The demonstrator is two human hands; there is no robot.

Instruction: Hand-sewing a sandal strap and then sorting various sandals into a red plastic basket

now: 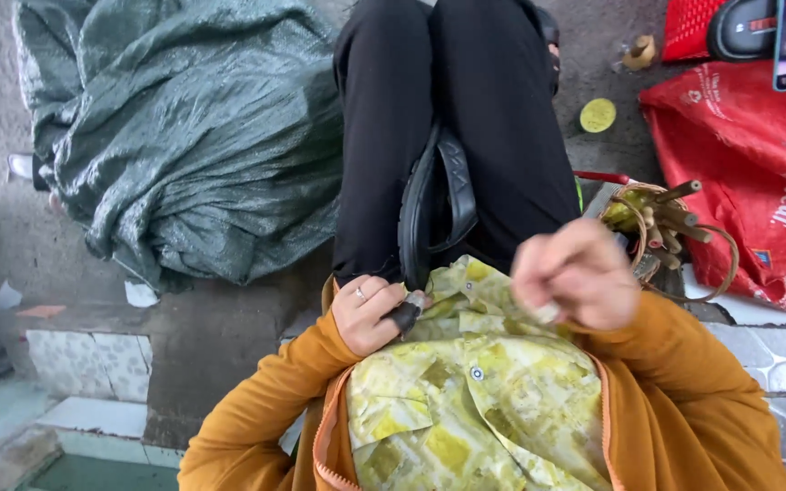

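Mustard-orange sleeves frame the person's lap, where both hands work close to a yellow-green patterned shirt (466, 400). Curled into a loose fist, the left hand (370, 314) pinches a small dark stub (407, 314) with a pale tip, pressed against the shirt's hem beside a black sandal (434, 209) lying on the black trousers. Raised and blurred, the right hand (575, 273) has its fingers bunched around a small pale scrap (548, 314); what it is I cannot tell. Both bits look light and easily crushed, best taken between thumb and fingertips, as they are. Just beyond the right hand sits one wire basket (675, 236) holding about six short brown sticks. I count one green tarpaulin bundle (193, 136), one red sack (757, 173), and one yellow round lid (598, 115) on the ground.
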